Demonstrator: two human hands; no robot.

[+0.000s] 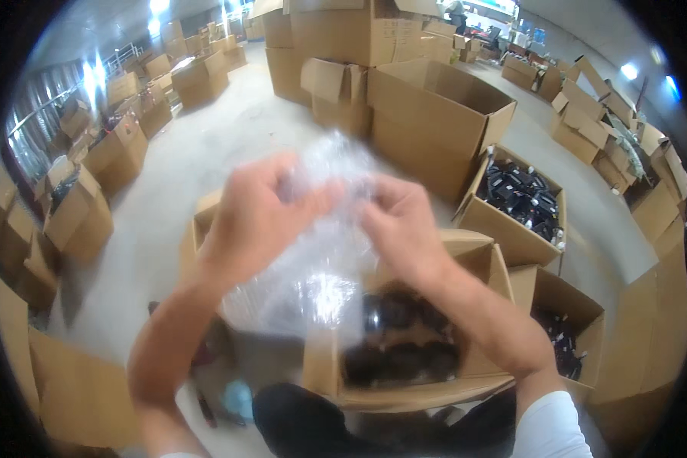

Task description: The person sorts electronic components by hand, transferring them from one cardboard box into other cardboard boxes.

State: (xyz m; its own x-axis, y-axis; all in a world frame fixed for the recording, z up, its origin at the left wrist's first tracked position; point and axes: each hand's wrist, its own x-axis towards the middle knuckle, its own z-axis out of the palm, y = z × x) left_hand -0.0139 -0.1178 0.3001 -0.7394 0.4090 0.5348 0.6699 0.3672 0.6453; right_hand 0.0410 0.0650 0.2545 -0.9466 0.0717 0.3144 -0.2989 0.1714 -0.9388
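A clear plastic bag (301,286) hangs in front of me, wrinkled and shiny, its upper part bunched between my hands. My left hand (263,210) is closed on the bag's upper left side, thumb pointing inward. On the other side, my right hand (401,221) pinches the plastic near its top, fingers blurred by motion. Whether anything is inside the bag I cannot tell. Under my right forearm stands an open cardboard box (420,398) with rows of dark, rounded items (404,362); the bag overlaps its left edge.
To the right, one open carton (511,237) holds many small black devices (519,191), and another carton (580,298) holds similar pieces. A large open box (427,114) stands ahead. Cartons line both sides of the grey floor (229,130). My dark-clothed legs (305,420) are at the bottom.
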